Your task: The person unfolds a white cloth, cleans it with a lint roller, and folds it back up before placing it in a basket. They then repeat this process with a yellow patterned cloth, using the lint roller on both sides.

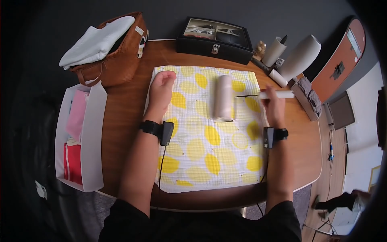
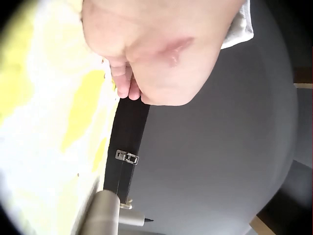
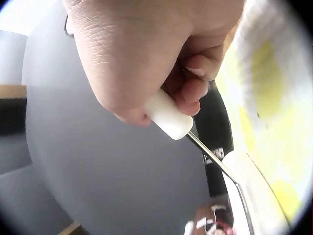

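A white cloth with yellow lemon prints (image 1: 196, 149) lies spread on the wooden table. My right hand (image 1: 275, 108) grips the white handle (image 1: 282, 94) of a lint roller; in the right wrist view the fingers of that hand (image 3: 156, 58) wrap round the handle (image 3: 168, 115). The roller's pale cylinder (image 1: 223, 98), slightly blurred, is over the upper middle of the cloth. At the cloth's upper left edge is my left hand (image 1: 161, 90), its fingers loosely curled with nothing seen in them; the left wrist view shows this hand (image 2: 156, 54) mostly from its heel side.
A white box of folded clothes (image 1: 92, 161) and a brown bag (image 1: 127, 66) are at the left. Behind the cloth sits a black glasses case (image 1: 201, 47). Vases (image 1: 302, 56), a small box (image 1: 308, 99) and a mirror (image 1: 342, 60) stand at the right. Someone's leg shows at lower right.
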The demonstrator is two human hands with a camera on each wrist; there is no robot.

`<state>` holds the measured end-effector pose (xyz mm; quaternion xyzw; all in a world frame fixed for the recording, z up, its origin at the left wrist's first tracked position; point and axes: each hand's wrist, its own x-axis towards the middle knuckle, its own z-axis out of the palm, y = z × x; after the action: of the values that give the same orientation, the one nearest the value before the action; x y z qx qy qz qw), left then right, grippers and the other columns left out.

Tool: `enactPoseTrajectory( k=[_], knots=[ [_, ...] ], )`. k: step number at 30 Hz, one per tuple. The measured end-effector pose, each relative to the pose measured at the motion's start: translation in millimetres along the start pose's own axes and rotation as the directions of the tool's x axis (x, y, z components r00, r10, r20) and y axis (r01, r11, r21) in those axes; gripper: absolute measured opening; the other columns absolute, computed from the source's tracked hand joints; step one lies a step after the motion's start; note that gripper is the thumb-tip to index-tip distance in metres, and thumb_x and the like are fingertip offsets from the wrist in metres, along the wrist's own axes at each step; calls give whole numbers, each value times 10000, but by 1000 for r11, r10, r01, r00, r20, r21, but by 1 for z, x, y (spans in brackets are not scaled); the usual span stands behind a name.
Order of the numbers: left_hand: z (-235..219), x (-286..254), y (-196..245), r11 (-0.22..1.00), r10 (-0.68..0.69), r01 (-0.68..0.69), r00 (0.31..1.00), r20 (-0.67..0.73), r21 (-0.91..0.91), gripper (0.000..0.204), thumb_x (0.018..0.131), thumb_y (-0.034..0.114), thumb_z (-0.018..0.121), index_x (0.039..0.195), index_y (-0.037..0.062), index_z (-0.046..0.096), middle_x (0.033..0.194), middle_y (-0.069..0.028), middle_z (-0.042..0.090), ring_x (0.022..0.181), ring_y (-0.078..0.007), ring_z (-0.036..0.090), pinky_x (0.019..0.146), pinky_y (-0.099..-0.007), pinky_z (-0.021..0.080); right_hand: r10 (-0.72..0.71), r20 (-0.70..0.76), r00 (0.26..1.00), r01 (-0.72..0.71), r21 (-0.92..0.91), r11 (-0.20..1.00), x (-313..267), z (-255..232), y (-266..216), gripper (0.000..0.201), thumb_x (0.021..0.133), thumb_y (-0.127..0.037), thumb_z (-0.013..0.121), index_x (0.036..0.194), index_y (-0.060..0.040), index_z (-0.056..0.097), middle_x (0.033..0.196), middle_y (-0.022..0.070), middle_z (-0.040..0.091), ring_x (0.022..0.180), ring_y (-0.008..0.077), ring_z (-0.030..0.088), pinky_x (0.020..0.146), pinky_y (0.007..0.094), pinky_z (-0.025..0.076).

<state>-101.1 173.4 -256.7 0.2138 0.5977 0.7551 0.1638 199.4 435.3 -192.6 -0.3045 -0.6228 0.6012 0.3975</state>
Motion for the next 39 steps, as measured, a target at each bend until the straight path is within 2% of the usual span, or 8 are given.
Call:
enactPoseTrajectory(
  k=[7, 11, 16, 21, 27, 31, 36, 39],
  knots=[
    [-7, 1, 7, 966, -93, 85, 996, -18, -245, 50, 1109, 54, 566, 1148, 53, 534, 1360, -202, 659, 1227, -283, 679, 1122, -375, 519, 162, 268, 950, -118, -172, 978, -67, 43, -35, 342, 1029, -348, 779, 890, -39, 734, 803, 45, 733, 688, 96, 647, 647, 263, 501],
    [-9, 3, 5, 972, -83, 78, 996, -17, -221, 110, 1151, 146, 562, 1190, 48, 532, 1363, -193, 663, 1197, -261, 684, 1096, -353, 531, 110, 39, 993, -115, 164, 980, -28, -33, 31, 276, 1039, -333, 739, 947, -73, 724, 708, 2, 633, 593, 73, 550, 533, 247, 421],
    [-5, 1, 8, 975, -109, 99, 993, -40, -200, 224, 1153, 181, 579, 1310, 23, 558, 1354, -177, 673, 1163, -237, 688, 1055, -330, 543, 75, -338, 938, 11, 247, 969, 16, -126, 34, 302, 1022, -323, 738, 850, -93, 643, 671, -14, 554, 502, 74, 435, 459, 240, 306],
    [-8, 2, 7, 976, -120, 119, 993, 5, -182, 274, 1138, 185, 617, 1347, 10, 591, 1284, -149, 704, 1126, -209, 690, 1028, -316, 544, 21, -172, 985, 1, 125, 992, 9, -127, 33, 243, 1060, -302, 677, 951, -86, 648, 794, 5, 609, 602, 77, 512, 525, 248, 384],
    [-4, 1, 7, 994, -88, 90, 996, 23, -67, 168, 1130, 135, 600, 1249, 20, 630, 1172, -98, 722, 1055, -185, 692, 995, -308, 553, 143, 273, 951, -176, 101, 979, -16, -74, 22, 249, 1036, -253, 736, 1039, -4, 739, 984, 113, 773, 755, 137, 665, 689, 263, 523],
    [1, -5, 15, 995, -16, 2, 991, 130, 104, 153, 1124, 132, 611, 1201, 11, 663, 1161, -79, 729, 1089, -173, 691, 1019, -302, 534, 158, 295, 942, -206, 138, 969, -8, -71, 25, 243, 1025, -235, 747, 1038, 7, 752, 1007, 112, 785, 785, 139, 656, 722, 275, 518],
    [3, -35, 42, 927, 34, -179, 916, 401, 330, 161, 1110, 114, 628, 1211, 10, 699, 1207, -65, 744, 1139, -175, 685, 1054, -307, 510, 81, 116, 990, -126, 469, 874, 21, -119, 43, 226, 1063, -277, 687, 1102, -57, 660, 997, 36, 674, 685, 92, 562, 593, 233, 439],
    [2, -72, 74, 722, -45, -258, 909, 415, 642, 231, 1081, 85, 645, 1290, -3, 691, 1301, -103, 736, 1231, -238, 678, 1125, -344, 485, 172, -131, 976, -68, 568, 820, 26, -132, 36, 364, 1047, -411, 700, 896, -84, 657, 792, 47, 657, 582, 115, 528, 509, 270, 403]
  ],
)
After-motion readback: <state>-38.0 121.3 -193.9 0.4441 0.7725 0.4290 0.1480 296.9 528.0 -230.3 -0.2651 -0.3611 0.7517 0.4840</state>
